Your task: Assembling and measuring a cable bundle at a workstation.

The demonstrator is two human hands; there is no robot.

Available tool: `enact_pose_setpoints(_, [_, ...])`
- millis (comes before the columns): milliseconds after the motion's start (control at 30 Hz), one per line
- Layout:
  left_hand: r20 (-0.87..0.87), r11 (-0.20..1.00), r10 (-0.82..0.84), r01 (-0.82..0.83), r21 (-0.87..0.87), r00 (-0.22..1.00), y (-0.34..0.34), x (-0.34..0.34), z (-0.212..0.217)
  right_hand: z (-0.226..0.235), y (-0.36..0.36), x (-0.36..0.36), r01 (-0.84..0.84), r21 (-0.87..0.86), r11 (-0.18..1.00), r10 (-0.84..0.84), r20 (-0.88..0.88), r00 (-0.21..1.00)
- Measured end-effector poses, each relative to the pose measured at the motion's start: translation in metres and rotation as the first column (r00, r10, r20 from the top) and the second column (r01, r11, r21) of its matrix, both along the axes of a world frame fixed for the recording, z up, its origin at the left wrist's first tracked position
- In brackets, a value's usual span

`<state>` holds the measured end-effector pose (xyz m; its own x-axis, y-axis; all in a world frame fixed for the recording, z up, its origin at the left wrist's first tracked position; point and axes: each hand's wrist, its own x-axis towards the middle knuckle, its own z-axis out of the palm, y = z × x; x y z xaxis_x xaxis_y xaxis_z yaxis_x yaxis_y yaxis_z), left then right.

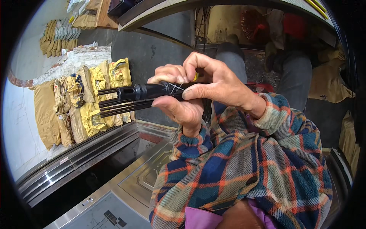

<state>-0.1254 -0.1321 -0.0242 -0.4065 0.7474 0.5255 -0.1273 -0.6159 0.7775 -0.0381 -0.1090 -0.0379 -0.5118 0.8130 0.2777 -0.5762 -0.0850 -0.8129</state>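
Observation:
A black slotted tube (131, 92) lies level in front of my chest, with thin black rods (126, 108) running alongside and sticking out to the left. Together they look like a folded umbrella frame, though I cannot be sure. My left hand (187, 113) cups the bundle from below, its thumb at the near side and its fingers curled over the far side. Thin silvery strands (176, 89) cross over the bundle between the hands. With thumb and forefinger, my right hand (228, 86) pinches at these strands; their ends are hidden by the fingers. A small yellow piece (196, 76) shows behind that hand.
Yellow and brown wrapped packages (97, 78) lie in rows at the left, beside a metal-edged ledge (72, 164). Below is a metallic door panel (150, 177). A curved table edge (183, 7) spans the top. Beyond my legs are red bags (293, 26) and brown sacks (328, 84).

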Motion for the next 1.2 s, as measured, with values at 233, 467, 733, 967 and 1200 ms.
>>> enact_pose_setpoints(233, [-0.034, 0.997, -0.031, 0.033, 0.075, 0.999, 0.004, 0.004, 0.003, 0.003, 0.005, 0.005, -0.092, -0.111, 0.99, 0.088, -0.039, 0.995])
enact_pose_setpoints(467, [-0.066, 0.979, -0.162, 0.169, 0.117, 0.985, 0.016, 0.0, 0.007, 0.005, 0.019, 0.006, -0.193, -0.206, 0.959, 0.179, -0.085, 0.98])
enact_pose_setpoints(733, [-0.36, 0.977, -0.175, 0.117, -0.178, 0.916, 0.021, 0.009, 0.009, -0.013, 0.031, 0.024, -0.113, -0.253, 0.961, 0.084, -0.12, 0.989])
enact_pose_setpoints(967, [-0.272, 0.943, -0.314, 0.265, -0.203, 0.91, 0.033, 0.047, 0.017, 0.028, 0.1, 0.149, 0.24, 0.72, 0.65, -0.747, 0.551, 0.371])
enact_pose_setpoints(1200, [-0.225, 0.772, -0.584, 0.447, -0.452, 0.78, 0.037, 0.059, 0.009, 0.006, 0.159, 0.261, -0.074, 0.935, 0.347, -0.84, 0.274, -0.468])
